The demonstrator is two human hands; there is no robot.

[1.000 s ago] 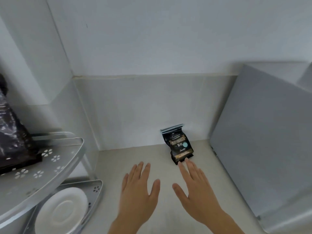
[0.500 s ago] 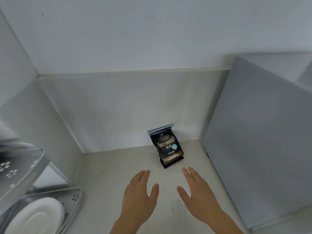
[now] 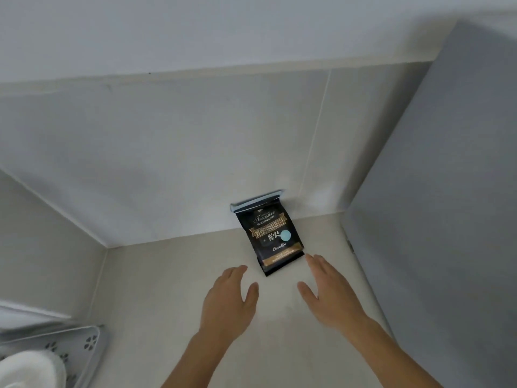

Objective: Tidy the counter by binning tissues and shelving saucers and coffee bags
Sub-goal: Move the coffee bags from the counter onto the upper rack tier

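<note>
A black coffee bag [image 3: 270, 236] with gold lettering and a pale blue clip on top leans against the back wall on the beige counter [image 3: 156, 289]. My left hand [image 3: 229, 301] hovers just below and left of the bag, fingers apart, holding nothing. My right hand [image 3: 333, 295] hovers below and right of it, fingertips close to the bag's lower right corner, also holding nothing. A white saucer [image 3: 30, 369] lies on the lower tier of the corner shelf [image 3: 84, 343] at the bottom left.
A tall grey panel [image 3: 436, 219] stands along the right side of the counter. White tiled walls close off the back and left.
The view has swung right, so the shelf slid further out at the left. Both hands have come forward and now flank the bottom of the coffee bag.
</note>
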